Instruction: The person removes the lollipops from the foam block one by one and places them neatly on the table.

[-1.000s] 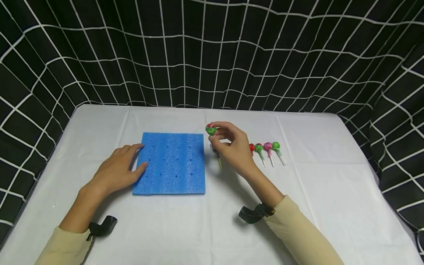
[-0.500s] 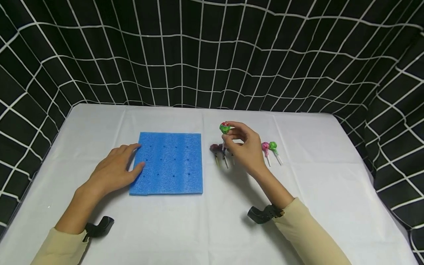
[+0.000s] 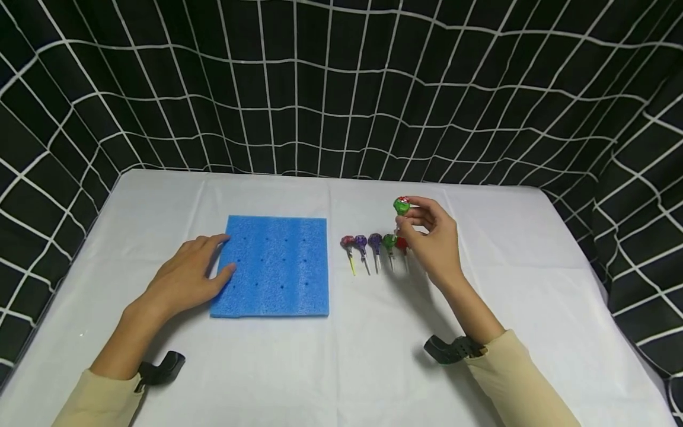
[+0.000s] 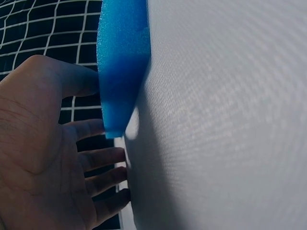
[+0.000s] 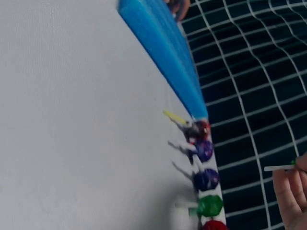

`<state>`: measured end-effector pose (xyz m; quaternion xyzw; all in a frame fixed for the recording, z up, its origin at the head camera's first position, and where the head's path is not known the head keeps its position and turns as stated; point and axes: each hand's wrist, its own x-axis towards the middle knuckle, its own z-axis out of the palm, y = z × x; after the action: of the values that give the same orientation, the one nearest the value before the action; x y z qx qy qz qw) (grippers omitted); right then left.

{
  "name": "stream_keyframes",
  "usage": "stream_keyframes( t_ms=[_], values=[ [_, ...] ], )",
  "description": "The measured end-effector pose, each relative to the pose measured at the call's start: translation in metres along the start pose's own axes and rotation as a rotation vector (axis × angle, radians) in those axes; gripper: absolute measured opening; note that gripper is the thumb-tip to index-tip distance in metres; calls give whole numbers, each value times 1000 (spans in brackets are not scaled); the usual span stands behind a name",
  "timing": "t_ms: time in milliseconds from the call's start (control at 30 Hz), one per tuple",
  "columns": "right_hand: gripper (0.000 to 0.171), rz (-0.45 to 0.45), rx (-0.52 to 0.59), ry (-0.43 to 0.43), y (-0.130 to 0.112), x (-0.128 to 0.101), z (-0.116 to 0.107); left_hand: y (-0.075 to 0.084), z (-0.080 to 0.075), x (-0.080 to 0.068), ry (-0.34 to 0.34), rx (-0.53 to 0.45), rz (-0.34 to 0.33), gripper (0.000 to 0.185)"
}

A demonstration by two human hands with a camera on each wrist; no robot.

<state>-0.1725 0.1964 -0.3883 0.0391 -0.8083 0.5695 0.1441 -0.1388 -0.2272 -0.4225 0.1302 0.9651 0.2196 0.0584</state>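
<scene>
My right hand (image 3: pixel 434 240) pinches a lollipop (image 3: pixel 402 206) with a green and red wrapper, held upright above the table. In the right wrist view its white stick (image 5: pixel 278 168) pokes out below the fingers. My left hand (image 3: pixel 181 276) rests at the left edge of a blue foam block (image 3: pixel 274 267) dotted with small holes, thumb and fingertips touching it. The left wrist view shows that hand (image 4: pixel 43 143) with fingers extended beside the foam's edge (image 4: pixel 122 81). Between foam and right hand lie several lollipops in a row, among them a purple one (image 3: pixel 375 242) and a green one (image 3: pixel 389 242).
A white cloth (image 3: pixel 299 367) covers the table. Black curtain with a white grid (image 3: pixel 320 89) hangs behind and at both sides. The row's leftmost lollipop (image 3: pixel 348 242) has a yellow stick and lies close to the foam's right edge.
My right hand has moved right with the lollipop, uncovering the left lollipops of the row and covering those at the right end. The left hand has stayed at the foam.
</scene>
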Motion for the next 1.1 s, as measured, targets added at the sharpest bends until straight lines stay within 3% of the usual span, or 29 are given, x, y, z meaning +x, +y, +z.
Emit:
stream_keyframes(
  t_ms=[300, 900, 1000, 1100],
  values=[
    [40, 48, -3, 25, 16, -11, -27, 1, -2, -1, 0, 11, 6, 67],
    [43, 34, -232, 58, 43, -14, -80, 2, 4, 0, 8, -1, 2, 67],
    [44, 33, -220, 60, 46, -12, -85, 0, 3, 0, 8, 5, -7, 68],
    [44, 95, -127, 43, 52, -9, -91, -2, 1, -1, 6, 9, -13, 68]
  ],
)
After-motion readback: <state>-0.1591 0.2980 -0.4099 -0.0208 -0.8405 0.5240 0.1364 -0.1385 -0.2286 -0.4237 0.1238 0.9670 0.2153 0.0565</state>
